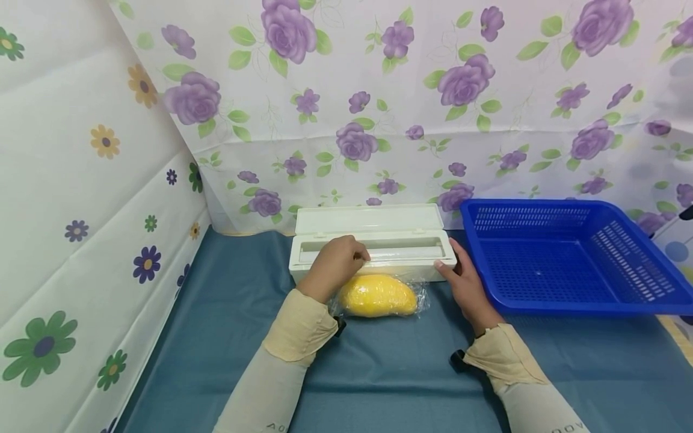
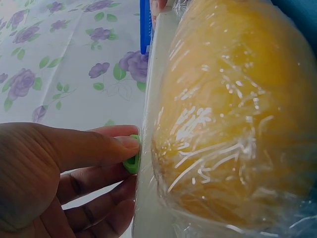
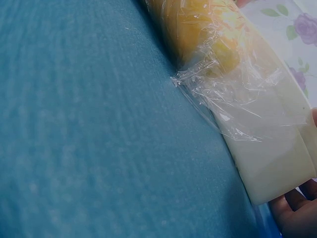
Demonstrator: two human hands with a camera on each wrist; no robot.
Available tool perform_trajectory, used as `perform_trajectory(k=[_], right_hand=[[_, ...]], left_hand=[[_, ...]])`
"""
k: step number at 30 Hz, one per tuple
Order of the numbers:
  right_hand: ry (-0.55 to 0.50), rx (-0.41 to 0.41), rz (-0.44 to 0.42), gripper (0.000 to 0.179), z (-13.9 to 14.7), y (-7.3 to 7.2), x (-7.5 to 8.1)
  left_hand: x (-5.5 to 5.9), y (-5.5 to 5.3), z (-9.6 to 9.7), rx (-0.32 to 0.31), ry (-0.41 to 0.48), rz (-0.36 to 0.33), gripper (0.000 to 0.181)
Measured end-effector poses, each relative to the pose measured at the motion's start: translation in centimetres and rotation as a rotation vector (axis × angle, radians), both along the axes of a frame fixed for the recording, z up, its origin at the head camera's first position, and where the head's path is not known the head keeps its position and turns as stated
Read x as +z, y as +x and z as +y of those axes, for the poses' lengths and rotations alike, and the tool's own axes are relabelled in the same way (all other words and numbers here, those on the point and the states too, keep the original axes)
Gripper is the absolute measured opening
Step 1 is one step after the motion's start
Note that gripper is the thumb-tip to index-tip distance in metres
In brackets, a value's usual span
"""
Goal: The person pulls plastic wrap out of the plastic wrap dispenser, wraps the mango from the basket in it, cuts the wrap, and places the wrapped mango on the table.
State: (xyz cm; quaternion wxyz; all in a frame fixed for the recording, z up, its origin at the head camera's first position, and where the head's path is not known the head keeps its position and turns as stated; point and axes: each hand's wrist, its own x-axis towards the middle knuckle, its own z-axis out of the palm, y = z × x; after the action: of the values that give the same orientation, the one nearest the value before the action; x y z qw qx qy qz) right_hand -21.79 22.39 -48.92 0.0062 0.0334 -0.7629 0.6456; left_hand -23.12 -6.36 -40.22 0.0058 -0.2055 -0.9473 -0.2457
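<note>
A white cling film dispenser (image 1: 373, 270) stands with its lid (image 1: 369, 220) raised, a roll of film (image 1: 400, 253) inside. Over its front edge, my left hand (image 1: 337, 264) pinches a small green slide cutter (image 2: 131, 162) between thumb and fingers, as the left wrist view shows. My right hand (image 1: 470, 293) holds the dispenser's right end, thumb on top near the corner. Directly in front of the box lies a yellow mango-shaped fruit (image 1: 378, 296) wrapped in clear film, with loose crinkled film (image 3: 233, 94) at its right end.
A blue perforated plastic basket (image 1: 579, 310) stands to the right, close beside my right hand. Blue-green cloth (image 1: 227, 337) covers the table. A flowered curtain (image 1: 335, 120) hangs right behind the dispenser, and another sheet (image 1: 65, 198) hangs on the left.
</note>
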Motion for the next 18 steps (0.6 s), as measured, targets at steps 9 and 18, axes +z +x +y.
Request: perform_trajectory(k=[9,18], right_hand=[[0.005,-0.002,0.000,0.076,-0.02,0.01,0.01],[0.017,-0.008,-0.008,0.076,0.00,0.05,0.06]], left_hand=[[-0.10,0.05,-0.23,0.012,0.005,-0.001,0.014],[-0.19,0.01,-0.43,0.015,0.008,-0.003,0.014]])
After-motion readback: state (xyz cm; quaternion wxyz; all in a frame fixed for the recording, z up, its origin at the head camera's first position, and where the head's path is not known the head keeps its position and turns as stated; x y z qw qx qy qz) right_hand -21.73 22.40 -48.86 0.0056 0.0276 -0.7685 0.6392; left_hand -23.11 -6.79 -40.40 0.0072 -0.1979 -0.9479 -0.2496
